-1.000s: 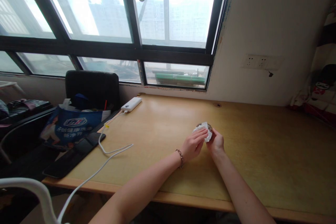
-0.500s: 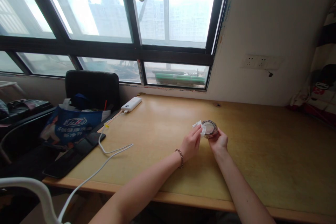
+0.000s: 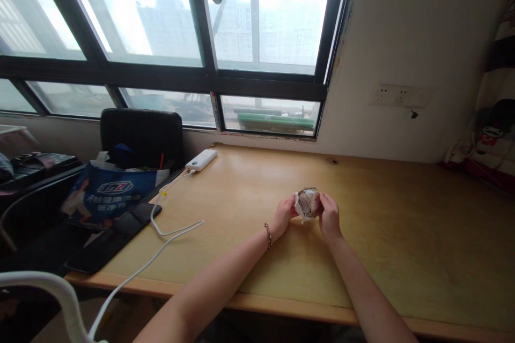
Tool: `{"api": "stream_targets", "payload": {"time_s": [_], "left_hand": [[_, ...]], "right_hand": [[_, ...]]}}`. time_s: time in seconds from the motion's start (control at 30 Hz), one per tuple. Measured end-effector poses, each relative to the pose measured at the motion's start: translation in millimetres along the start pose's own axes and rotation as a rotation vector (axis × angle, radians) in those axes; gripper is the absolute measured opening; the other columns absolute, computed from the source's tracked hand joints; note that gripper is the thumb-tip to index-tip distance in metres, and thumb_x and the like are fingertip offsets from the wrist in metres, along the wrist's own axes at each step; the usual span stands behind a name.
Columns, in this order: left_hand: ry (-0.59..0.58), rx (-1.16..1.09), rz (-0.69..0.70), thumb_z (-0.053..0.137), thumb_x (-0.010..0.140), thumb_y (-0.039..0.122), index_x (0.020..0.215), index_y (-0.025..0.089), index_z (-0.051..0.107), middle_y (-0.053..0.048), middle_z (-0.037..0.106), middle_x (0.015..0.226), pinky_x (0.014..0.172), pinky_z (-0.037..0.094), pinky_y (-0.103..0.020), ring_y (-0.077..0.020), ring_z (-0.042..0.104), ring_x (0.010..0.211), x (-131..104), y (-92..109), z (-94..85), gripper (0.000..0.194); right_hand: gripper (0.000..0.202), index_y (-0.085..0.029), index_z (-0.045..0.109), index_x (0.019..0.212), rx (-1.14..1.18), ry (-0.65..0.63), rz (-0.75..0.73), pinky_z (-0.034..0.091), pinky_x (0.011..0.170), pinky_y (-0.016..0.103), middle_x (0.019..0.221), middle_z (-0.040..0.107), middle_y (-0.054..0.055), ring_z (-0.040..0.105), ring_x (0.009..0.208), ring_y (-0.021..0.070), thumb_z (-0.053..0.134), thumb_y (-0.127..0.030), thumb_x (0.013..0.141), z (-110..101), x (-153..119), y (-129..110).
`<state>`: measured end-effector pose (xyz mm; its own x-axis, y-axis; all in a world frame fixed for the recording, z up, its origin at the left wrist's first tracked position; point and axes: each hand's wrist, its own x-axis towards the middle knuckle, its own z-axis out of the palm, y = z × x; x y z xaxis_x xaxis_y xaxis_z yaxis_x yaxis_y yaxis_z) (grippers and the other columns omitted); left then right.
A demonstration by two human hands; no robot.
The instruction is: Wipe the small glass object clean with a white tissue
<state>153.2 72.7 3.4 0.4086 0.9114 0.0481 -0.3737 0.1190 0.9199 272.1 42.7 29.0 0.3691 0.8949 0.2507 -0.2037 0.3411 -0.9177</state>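
Note:
A small, round, see-through container with a dark patterned rim is held over the middle of the table, tilted so that a round face shows. Its exact kind is hard to make out. My right hand grips it from the right, fingers on the rim. On the other side, my left hand is closed around its left edge with a white tissue between. The tissue hangs a little below the container. A beaded bracelet circles my left wrist.
A wooden table runs to the window wall. On its left lie a white power bank, a white cable and a dark flat panel at the edge. A blue bag sits on a black chair.
The container has shifted slightly left and turned. My left hand has lowered from the rim to its left side, spreading the tissue there. My right hand has come up along the right side.

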Motion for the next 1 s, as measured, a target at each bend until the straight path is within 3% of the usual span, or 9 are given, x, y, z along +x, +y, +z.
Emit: {"api": "stream_targets", "payload": {"time_s": [0.2,0.3,0.43,0.6,0.83,1.0], "left_hand": [[-0.106,-0.242,-0.123,0.045,0.073,0.057,0.082,0.011,0.06,-0.008,0.062,0.073,0.063,0.044,-0.028,-0.015,0.056,0.063,-1,-3,1.7,0.049],[-0.098,-0.32,-0.103,0.053,0.074,0.046,0.08,0.012,0.059,-0.006,0.061,0.072,0.063,0.044,-0.027,-0.0125,0.054,0.061,-1,-5,1.4,0.035],[-0.087,-0.356,-0.09,0.055,0.074,0.039,0.082,0.01,0.059,-0.006,0.059,0.072,0.065,0.045,-0.029,-0.0134,0.054,0.064,0,-6,-0.6,0.031],[-0.057,-0.42,-0.095,0.053,0.076,0.038,0.089,0.012,0.06,-0.007,0.061,0.081,0.063,0.044,-0.026,-0.0132,0.055,0.066,2,-6,-0.8,0.03],[0.008,-0.439,0.029,0.056,0.075,0.03,0.083,0.012,0.061,-0.006,0.062,0.081,0.064,0.042,-0.022,-0.0108,0.053,0.066,10,-14,-4.6,0.02],[-0.014,-0.361,-0.003,0.059,0.073,0.031,0.086,0.012,0.06,-0.006,0.061,0.076,0.063,0.042,-0.022,-0.0112,0.055,0.065,8,-14,-5.9,0.023]], "right_hand": [[0.026,-0.016,0.051,0.071,-0.885,-0.247,-0.577,0.035,0.063,0.028,0.07,0.051,0.005,0.045,0.066,0.0164,0.036,-0.03,0.087,0,-8,-5],[0.027,-0.015,0.054,0.074,-1.105,-0.324,-0.706,0.034,0.068,0.03,0.074,0.053,0.007,0.044,0.073,0.0185,0.035,-0.028,0.088,1,-7,-5],[0.024,-0.017,0.058,0.082,-1.262,-0.293,-0.712,0.032,0.071,0.033,0.072,0.056,0.006,0.043,0.075,0.0201,0.041,-0.033,0.086,-1,-6,-10],[0.022,-0.021,0.06,0.089,-1.298,-0.24,-0.684,0.029,0.076,0.036,0.079,0.059,0.004,0.041,0.082,0.0226,0.051,-0.039,0.08,3,-11,-17],[0.014,-0.021,0.059,0.092,-1.298,-0.265,-0.653,0.03,0.077,0.035,0.085,0.061,0.004,0.041,0.089,0.0241,0.052,-0.024,0.08,7,-12,-13],[0.012,-0.021,0.06,0.089,-1.31,-0.232,-0.616,0.033,0.075,0.034,0.081,0.061,0.005,0.042,0.088,0.0237,0.051,-0.021,0.08,3,-9,-7]]}}
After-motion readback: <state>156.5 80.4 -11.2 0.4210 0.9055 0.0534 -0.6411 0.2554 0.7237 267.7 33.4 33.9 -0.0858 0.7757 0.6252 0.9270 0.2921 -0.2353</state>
